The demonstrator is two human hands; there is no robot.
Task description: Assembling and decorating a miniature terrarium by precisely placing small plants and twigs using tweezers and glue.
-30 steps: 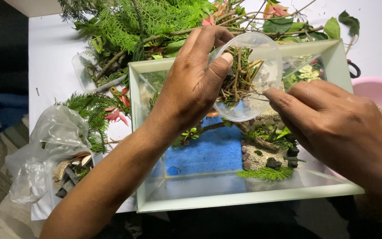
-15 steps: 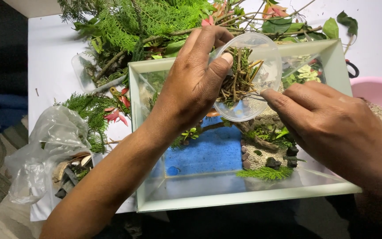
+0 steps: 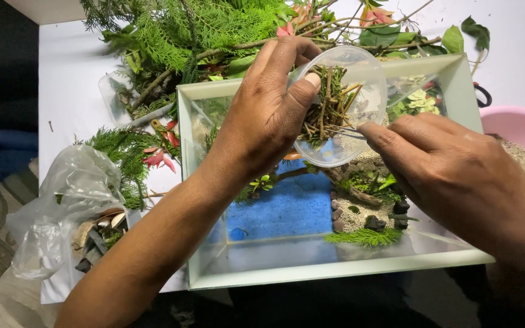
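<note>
Clear round plastic cup of dry twigs and moss (image 3: 340, 106) tilted over far right part of rectangular glass tank (image 3: 311, 276). Left hand (image 3: 268, 115) clamped around cup's near rim, thumb inside. Right hand (image 3: 451, 170) pinching, fingertips now just inside cup mouth, closer than half a second back. Blue patch (image 3: 287, 209) on tank floor below. Green cuttings (image 3: 202, 30) along white table's far edge.

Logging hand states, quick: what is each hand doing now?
Left hand: closed, holding clear plastic cup of twigs.
Right hand: fingertips at the cup's twigs; grip cannot be told.
</note>
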